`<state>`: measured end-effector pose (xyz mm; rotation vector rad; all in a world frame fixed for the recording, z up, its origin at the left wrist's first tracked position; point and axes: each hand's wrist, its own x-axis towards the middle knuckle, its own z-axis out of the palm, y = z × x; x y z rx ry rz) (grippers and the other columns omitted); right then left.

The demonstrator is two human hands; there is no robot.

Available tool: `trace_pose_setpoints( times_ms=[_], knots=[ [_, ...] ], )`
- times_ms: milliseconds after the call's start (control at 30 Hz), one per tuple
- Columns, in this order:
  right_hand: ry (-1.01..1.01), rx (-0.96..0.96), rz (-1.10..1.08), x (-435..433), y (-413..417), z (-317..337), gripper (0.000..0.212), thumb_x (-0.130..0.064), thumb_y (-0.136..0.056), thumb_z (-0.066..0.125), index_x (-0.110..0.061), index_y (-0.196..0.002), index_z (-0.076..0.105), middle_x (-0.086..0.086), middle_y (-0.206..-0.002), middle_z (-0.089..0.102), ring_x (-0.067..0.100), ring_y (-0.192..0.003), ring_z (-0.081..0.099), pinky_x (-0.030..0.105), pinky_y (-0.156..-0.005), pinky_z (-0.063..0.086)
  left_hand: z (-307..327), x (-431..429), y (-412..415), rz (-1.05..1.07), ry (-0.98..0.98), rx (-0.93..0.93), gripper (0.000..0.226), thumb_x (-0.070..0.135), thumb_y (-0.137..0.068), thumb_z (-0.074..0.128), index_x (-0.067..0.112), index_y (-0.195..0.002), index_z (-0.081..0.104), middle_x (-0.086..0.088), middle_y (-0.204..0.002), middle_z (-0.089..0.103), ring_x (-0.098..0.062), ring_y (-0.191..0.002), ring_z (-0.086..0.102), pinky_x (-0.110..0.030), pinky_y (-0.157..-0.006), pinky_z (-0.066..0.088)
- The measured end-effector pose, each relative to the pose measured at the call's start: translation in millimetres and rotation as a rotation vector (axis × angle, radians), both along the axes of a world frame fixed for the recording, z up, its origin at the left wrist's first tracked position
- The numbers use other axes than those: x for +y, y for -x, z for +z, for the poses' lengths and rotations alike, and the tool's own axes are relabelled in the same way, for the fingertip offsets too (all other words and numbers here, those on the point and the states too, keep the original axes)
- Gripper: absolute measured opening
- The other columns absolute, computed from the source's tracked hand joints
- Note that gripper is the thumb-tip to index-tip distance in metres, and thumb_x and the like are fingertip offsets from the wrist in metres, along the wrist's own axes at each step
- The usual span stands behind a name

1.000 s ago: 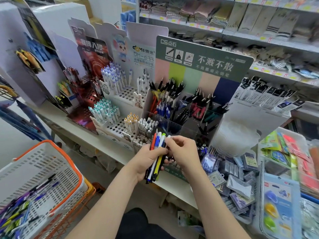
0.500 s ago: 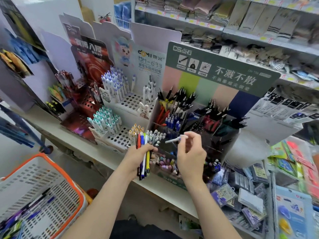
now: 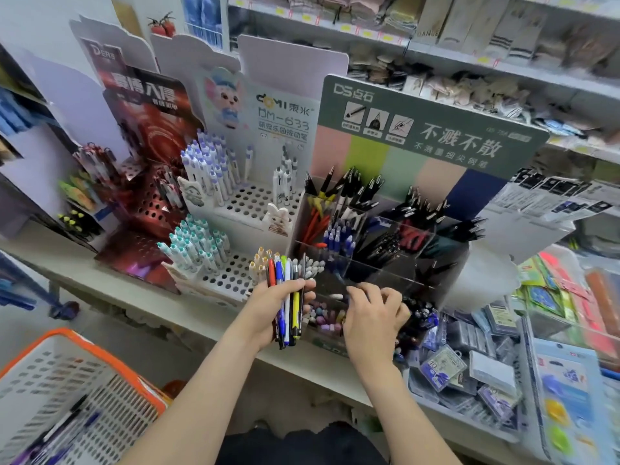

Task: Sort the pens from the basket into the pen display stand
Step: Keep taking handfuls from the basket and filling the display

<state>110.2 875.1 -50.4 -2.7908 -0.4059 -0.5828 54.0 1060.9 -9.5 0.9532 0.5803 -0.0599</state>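
My left hand (image 3: pixel 268 317) grips an upright bundle of pens (image 3: pixel 285 297) in red, blue, white, yellow and black, in front of the shelf edge. My right hand (image 3: pixel 372 317) reaches with curled fingers into a front compartment of the clear pen display stand (image 3: pixel 385 273). A small white pen (image 3: pixel 335 296) shows at its fingertips, mostly hidden by the hand. The stand's rear compartments hold black, red and blue pens under a green header card (image 3: pixel 419 129). The white basket with an orange rim (image 3: pixel 100 354) stands at the lower left with several pens (image 3: pixel 67 431) in it.
White perforated stands (image 3: pixel 235 203) with purple- and teal-capped pens sit left of the clear stand, and a red display (image 3: pixel 147 209) beyond them. Boxed stationery (image 3: pixel 469 364) and blister packs (image 3: pixel 563 391) fill the shelf to the right. Folded textiles line the upper shelves.
My right hand has dropped from above the stand down into its front compartment with the white pen. My left hand and its bundle stay about where they were. The view has tilted towards the stand.
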Motion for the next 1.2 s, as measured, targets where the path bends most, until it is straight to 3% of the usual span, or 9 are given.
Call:
trace_pose_setpoints(
  times_ms=[233,333,400,567,700,833,933,1033,1200],
  knots=[
    [-0.300,0.057,0.110,17.2,9.5,29.1,0.030,-0.015,-0.097,0.056,-0.022,-0.118,0.076,-0.008,-0.118,0.072,0.021,-0.106,0.056,0.041,-0.083,0.043,9.9,-5.5,-4.2,-0.129,-0.020,-0.038,0.018,0.011,-0.100,0.070,0.006,-0.116,0.076,-0.017,-0.120,0.077,-0.032,-0.106,0.075,-0.039,-0.081,0.063],
    [-0.651,0.420,0.144,32.6,4.7,63.3,0.023,-0.026,-0.109,0.055,-0.024,-0.128,0.069,-0.007,-0.107,0.075,0.009,-0.083,0.071,0.035,-0.078,0.060,13.3,-5.4,-5.0,-0.212,0.001,-0.068,0.025,0.011,-0.099,0.072,0.001,-0.122,0.073,-0.027,-0.117,0.075,-0.032,-0.096,0.074,-0.038,-0.074,0.064],
    [-0.809,0.595,0.118,39.9,2.2,79.8,0.018,-0.028,-0.107,0.061,-0.029,-0.123,0.067,-0.009,-0.096,0.073,0.008,-0.072,0.071,0.026,-0.066,0.059,15.0,-5.7,-5.9,-0.267,-0.024,-0.089,0.032,0.016,-0.098,0.075,0.001,-0.127,0.071,-0.035,-0.118,0.071,-0.037,-0.095,0.072,-0.040,-0.073,0.064],
    [-0.901,0.463,0.094,41.1,-6.2,96.3,0.018,-0.017,-0.103,0.065,-0.026,-0.115,0.075,-0.008,-0.089,0.073,-0.002,-0.077,0.067,0.015,-0.066,0.048,26.2,-16.4,-16.2,-0.177,-0.012,-0.070,0.026,0.011,-0.101,0.069,-0.001,-0.123,0.068,-0.028,-0.112,0.076,-0.037,-0.095,0.077,-0.043,-0.075,0.066],
    [-1.061,0.066,0.117,27.7,-20.3,121.5,0.023,-0.015,-0.108,0.062,-0.021,-0.127,0.072,-0.003,-0.095,0.074,0.015,-0.089,0.071,0.023,-0.079,0.055,31.5,-22.7,-36.0,0.037,0.168,-0.055,0.017,0.003,-0.103,0.062,-0.001,-0.120,0.064,-0.022,-0.102,0.076,-0.038,-0.101,0.077,-0.050,-0.089,0.065],
    [-0.955,-0.242,0.154,8.8,-48.9,128.5,0.018,-0.018,-0.109,0.062,-0.014,-0.125,0.070,0.005,-0.107,0.071,0.023,-0.097,0.072,0.038,-0.084,0.059,37.6,-21.7,-47.4,0.082,0.307,-0.091,0.014,0.002,-0.104,0.057,0.011,-0.111,0.065,-0.014,-0.098,0.073,-0.034,-0.104,0.075,-0.057,-0.103,0.056],
    [-0.721,-0.188,0.197,2.6,-65.0,112.0,0.023,-0.009,-0.104,0.068,-0.009,-0.126,0.073,0.004,-0.110,0.075,0.018,-0.100,0.072,0.036,-0.090,0.058,41.4,-26.0,-50.2,0.110,0.341,-0.093,0.017,0.001,-0.105,0.055,0.009,-0.117,0.064,-0.015,-0.107,0.075,-0.033,-0.107,0.075,-0.056,-0.097,0.059],
    [-0.462,-0.176,0.166,-0.1,-70.9,89.9,0.025,-0.012,-0.097,0.077,-0.016,-0.121,0.073,-0.003,-0.102,0.076,0.019,-0.098,0.070,0.035,-0.092,0.042,44.5,-30.4,-49.8,0.135,0.338,-0.103,0.020,-0.002,-0.105,0.054,0.003,-0.122,0.063,-0.019,-0.115,0.076,-0.033,-0.108,0.076,-0.053,-0.090,0.063],
    [-0.320,-0.197,0.008,1.1,-64.0,82.1,0.018,-0.024,-0.095,0.079,-0.023,-0.114,0.080,-0.004,-0.114,0.074,0.026,-0.109,0.053,0.037,-0.085,0.032,47.6,-32.9,-47.7,0.141,0.292,-0.098,0.030,0.002,-0.103,0.062,-0.010,-0.130,0.063,-0.025,-0.129,0.072,-0.033,-0.118,0.073,-0.045,-0.092,0.064]
  ],
)
